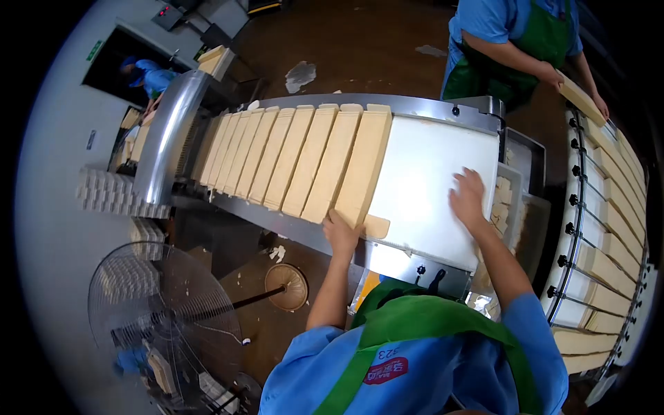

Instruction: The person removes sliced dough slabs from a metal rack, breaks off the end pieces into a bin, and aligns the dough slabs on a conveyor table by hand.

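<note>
A row of long, pale-yellow layered slabs [363,162] lies side by side across a white conveyor belt [429,166]. My left hand [341,235] grips the near end of the rightmost slab, its fingers curled against the end. Beside that hand, a small flat yellow piece [376,227] lies on the belt. Over the bare right part of the belt is my right hand [468,197], fingers apart, holding nothing. Whether it touches the belt I cannot tell.
Bins with pale scraps [501,200] stand past the belt's right end. A co-worker [512,55] handles a slab at a second conveyor [574,256] on the right. A metal hood [173,138] spans the belt's far left; a large fan [166,318] stands at lower left.
</note>
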Available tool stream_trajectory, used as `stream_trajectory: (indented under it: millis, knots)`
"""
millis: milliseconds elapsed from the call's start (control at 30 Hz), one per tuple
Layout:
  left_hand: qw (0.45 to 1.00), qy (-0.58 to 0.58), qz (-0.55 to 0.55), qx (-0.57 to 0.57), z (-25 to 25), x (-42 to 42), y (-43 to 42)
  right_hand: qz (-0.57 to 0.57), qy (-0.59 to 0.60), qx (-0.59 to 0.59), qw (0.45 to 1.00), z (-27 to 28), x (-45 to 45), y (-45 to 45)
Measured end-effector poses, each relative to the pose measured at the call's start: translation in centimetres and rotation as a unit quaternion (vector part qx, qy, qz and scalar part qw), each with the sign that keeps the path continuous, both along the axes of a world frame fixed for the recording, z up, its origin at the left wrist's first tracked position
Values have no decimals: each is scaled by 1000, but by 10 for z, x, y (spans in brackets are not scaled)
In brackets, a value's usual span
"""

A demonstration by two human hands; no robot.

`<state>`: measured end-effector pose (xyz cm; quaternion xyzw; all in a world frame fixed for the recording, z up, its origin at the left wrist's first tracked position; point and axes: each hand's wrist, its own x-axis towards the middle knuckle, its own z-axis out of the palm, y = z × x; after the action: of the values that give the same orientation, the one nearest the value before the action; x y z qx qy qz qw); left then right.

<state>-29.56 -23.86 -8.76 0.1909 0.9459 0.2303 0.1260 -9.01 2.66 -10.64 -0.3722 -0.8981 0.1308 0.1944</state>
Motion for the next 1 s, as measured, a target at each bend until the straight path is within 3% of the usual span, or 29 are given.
stream_trajectory:
  millis: [133, 267, 467, 500, 533, 600, 700, 767, 833, 933, 1000]
  knots:
    - [999, -19, -25, 27, 9, -6, 7, 3, -107, -36, 994, 2, -106, 0]
    - [997, -33, -58, 30, 4, -13, 5, -20, -133, -63, 989, 20, -201, 9]
    - [991, -20, -126, -44, -1, -14, -1, 0, -180, -149, 972, 53, -285, 19]
    - [990, -17, -132, -51, -3, -15, 1, -16, -183, -65, 981, 52, -292, 16]
    - [988, -16, -139, -59, -4, -14, 2, -25, -184, -66, 980, 52, -294, 17]
    - [986, -5, -157, -50, -7, -11, 1, -50, -220, -196, 955, 59, -289, 16]
    - [985, -45, -160, -39, -1, -14, 4, -126, -203, -180, 954, 55, -255, 19]
    - [977, -88, -191, 28, 1, -14, 8, -189, -206, -236, 931, 66, -219, 28]
    - [963, -128, -226, 72, 12, -6, 26, -255, -184, -199, 928, 49, -176, 40]
    - [945, -119, -295, 72, 13, 9, 55, -345, -181, -155, 908, 57, -113, 47]
    - [939, -82, -320, 99, 13, 24, 74, -367, -143, -225, 891, 80, -75, 51]
